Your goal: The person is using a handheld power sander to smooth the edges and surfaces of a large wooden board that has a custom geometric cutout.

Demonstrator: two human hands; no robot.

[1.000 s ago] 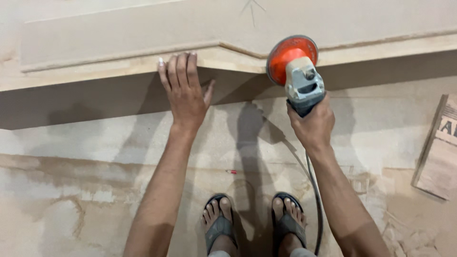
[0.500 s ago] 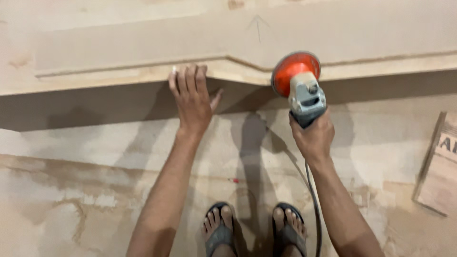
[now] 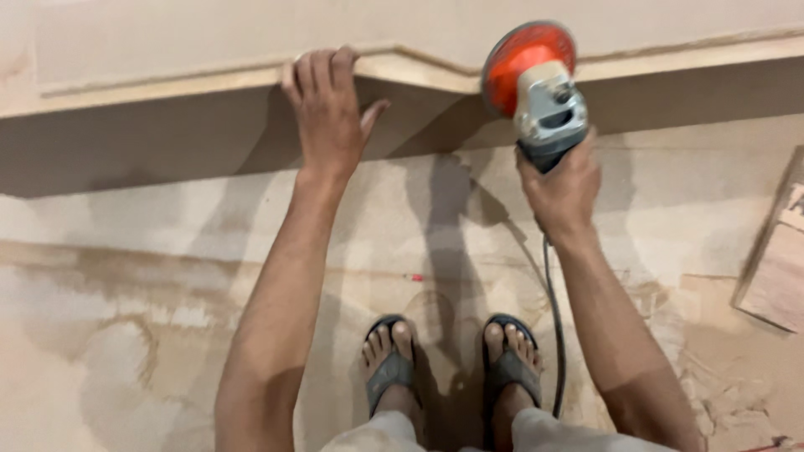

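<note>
Along the far edge of the view, a raised wooden panel [image 3: 167, 50] with a stepped, moulded edge runs from left to right, and both hands work at its near edge. At the right, the right hand [image 3: 563, 188] is wrapped tight around the grey body of an angle grinder [image 3: 544, 100], whose orange sanding disc [image 3: 526, 60] is tipped up against the panel's edge, just right of a small angled jog in the moulding. A black power cord [image 3: 554, 335] trails from the tool down past the right forearm toward the near side. Left of the tool, the left hand [image 3: 328, 113] lies flat with fingers over the panel's lip, thumb spread beneath, pressing on it and gripping nothing else.

Judging from the scene, sanding looks well under way: pale dust covers the floor [image 3: 126, 318], and the edge near the disc appears lighter and bare. How much of the long edge, left and right, is left cannot be told. Nearer, two feet in dark sandals [image 3: 389, 377] stand on the dusty floor, and a cardboard piece [image 3: 779, 268] lies at the far right.
</note>
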